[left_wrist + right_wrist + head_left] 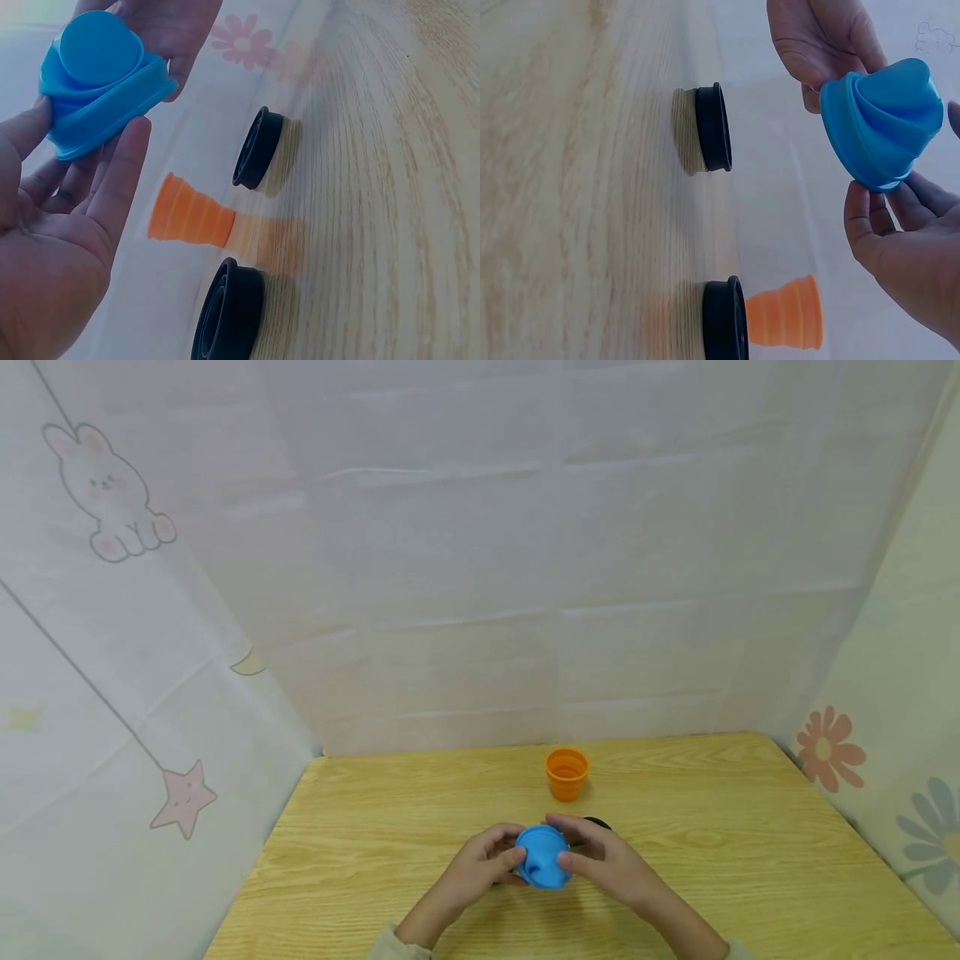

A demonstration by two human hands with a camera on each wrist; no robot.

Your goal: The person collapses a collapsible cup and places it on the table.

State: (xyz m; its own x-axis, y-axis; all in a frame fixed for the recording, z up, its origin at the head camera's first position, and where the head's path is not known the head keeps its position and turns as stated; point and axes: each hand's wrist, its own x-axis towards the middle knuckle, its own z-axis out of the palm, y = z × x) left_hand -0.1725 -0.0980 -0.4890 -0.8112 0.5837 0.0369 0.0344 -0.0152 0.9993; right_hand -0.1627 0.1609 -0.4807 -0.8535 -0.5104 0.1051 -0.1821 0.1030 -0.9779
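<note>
A blue collapsible cup (543, 857), its soft wall twisted and partly folded, is held above the table between both hands. My left hand (480, 862) grips the rim from the left, thumb on the near side. On the opposite side my right hand (611, 864) pinches the rim between thumb and fingers. In the left wrist view the cup (101, 82) shows its flat round base and a slanting crease. From the right wrist the same cup (889, 120) appears tilted, with spiral folds below the base.
An orange collapsible cup (567, 774) stands extended toward the back of the wooden table (420, 785). Two low black round pieces, one (259, 148) and another (231, 311), rest on the table beneath the hands. A pale printed curtain (465, 568) hangs behind.
</note>
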